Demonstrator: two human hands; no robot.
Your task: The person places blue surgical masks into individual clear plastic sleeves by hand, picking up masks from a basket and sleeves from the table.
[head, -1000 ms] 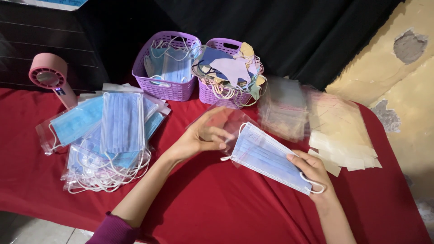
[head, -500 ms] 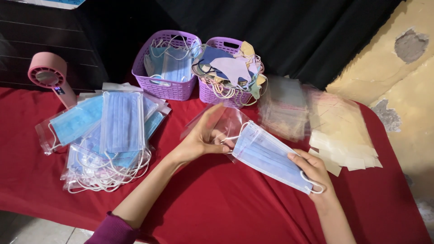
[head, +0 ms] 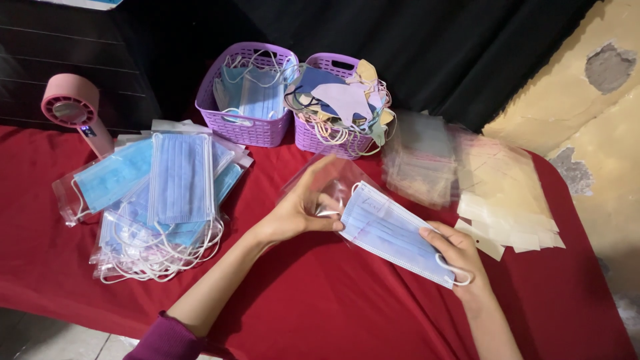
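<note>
My left hand (head: 300, 212) grips a clear plastic bag (head: 320, 179) at its mouth, above the red tablecloth (head: 320, 307). A light blue surgical mask (head: 393, 233) lies tilted between my hands, its upper left end at the bag's opening. My right hand (head: 457, 257) holds the mask's lower right end, with a white ear loop curling round the fingers.
A heap of bagged blue masks (head: 163, 200) lies at the left. Two purple baskets stand at the back: the left basket (head: 250, 130) holds blue masks, the right basket (head: 320, 140) coloured ones. Clear bag stacks (head: 467, 180) lie at the right. A pink handheld fan (head: 73, 110) stands far left.
My left hand has shifted right and pinched the bag's mouth. The mask's upper end has moved up to the bag's opening.
</note>
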